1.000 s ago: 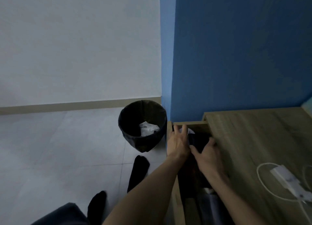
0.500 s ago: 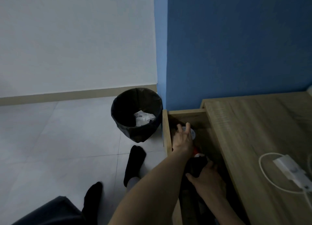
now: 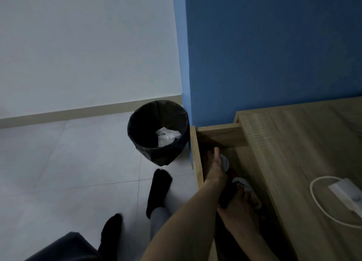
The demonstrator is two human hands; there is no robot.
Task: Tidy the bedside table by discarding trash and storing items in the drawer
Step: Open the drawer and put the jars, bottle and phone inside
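The drawer (image 3: 219,132) of the wooden table (image 3: 293,143) is pulled open, and both hands are down inside it. The left hand (image 3: 214,169) reaches to the far end with its fingers spread flat, resting on a small round white thing (image 3: 225,162); it is not gripping it. The right hand (image 3: 238,213) is nearer and curls around a dark item (image 3: 227,195). Just past it lie some red and white bits (image 3: 242,182), but it is too dark in there to say what they are. On the table top, well to the right, sits a white charger (image 3: 346,195) with its cord (image 3: 313,192) looped around it. A black bin (image 3: 158,131) stands on the floor just left of the drawer, by the blue wall (image 3: 274,55), with crumpled white trash (image 3: 166,136) inside. Two feet in black socks (image 3: 158,190) rest on the pale tiles (image 3: 68,162).
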